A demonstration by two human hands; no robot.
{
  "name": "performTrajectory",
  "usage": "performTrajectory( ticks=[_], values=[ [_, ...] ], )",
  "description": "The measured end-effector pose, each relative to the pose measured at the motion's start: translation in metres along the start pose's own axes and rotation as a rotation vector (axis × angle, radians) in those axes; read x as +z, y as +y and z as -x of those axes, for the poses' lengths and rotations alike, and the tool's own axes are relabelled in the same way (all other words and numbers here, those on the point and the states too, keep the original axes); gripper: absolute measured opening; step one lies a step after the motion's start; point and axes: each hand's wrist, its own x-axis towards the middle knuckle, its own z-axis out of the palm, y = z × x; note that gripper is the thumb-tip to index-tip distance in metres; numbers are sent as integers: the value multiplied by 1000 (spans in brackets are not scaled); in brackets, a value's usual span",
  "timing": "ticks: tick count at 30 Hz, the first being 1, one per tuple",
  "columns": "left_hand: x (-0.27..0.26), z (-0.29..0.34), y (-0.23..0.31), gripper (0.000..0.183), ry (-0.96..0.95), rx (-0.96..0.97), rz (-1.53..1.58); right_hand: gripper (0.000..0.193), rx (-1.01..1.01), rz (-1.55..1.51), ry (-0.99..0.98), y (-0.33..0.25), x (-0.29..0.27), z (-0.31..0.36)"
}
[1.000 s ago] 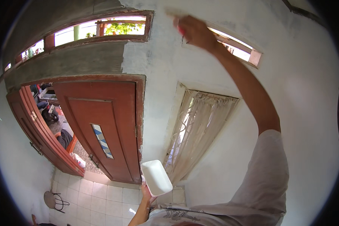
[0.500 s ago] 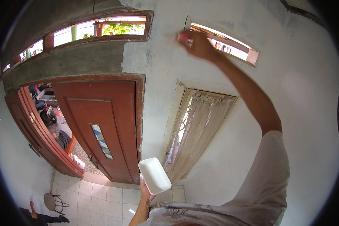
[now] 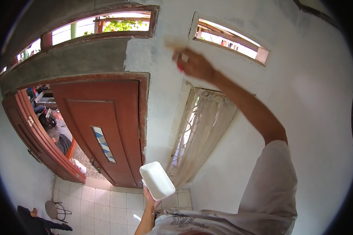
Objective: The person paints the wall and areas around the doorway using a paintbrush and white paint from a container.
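Note:
My right hand is raised at the wall between the two high window openings, its fingers closed around a paintbrush with a red handle. Motion blurs the bristles, so whether they touch the wall cannot be made out. That stretch of wall is patchy white, bordering bare grey plaster on the left. Low in front of me, my left hand grips a white rectangular tub from beneath and its near side. The tub's inside looks white; whether it holds paint is hard to tell.
A red-brown door stands partly open at the left, with a motorbike outside. A curtained window lies below my right arm. A stool and a person in dark clothes are at lower left on the tiled floor.
My right hand with the paintbrush has moved left and down, away from the right window opening. The tub in my left hand has shifted slightly left. The person at lower left has moved.

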Motion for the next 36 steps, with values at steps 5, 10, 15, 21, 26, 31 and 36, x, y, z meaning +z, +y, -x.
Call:
performTrajectory(
  ticks=[5, 10, 15, 21, 26, 31, 36],
  values=[
    [-6, -9, -3, 48, -8, -6, -28, 31, -150, -143, 0, -57, 45, 57],
    [-1, -11, -4, 48, -4, -29, -17, 17, 105, -316, -1, 1, -16, -2],
    [13, -6, -4, 53, 22, -58, -64, 25, -38, 157, 374, 98, -120, -105],
    [-1, -12, -2, 53, -23, -14, -41, 9, -181, 213, 598, 77, -125, -120],
    [-6, -19, 0, 52, -25, 20, -37, 14, -154, -120, 187, 17, 8, -3],
    [-4, -23, 0, 50, -13, 17, -66, 22, -178, -167, 2, -56, 58, 80],
    [9, -21, 3, 51, -36, -21, -23, 12, 22, -453, -59, -25, 22, 33]
  ],
)
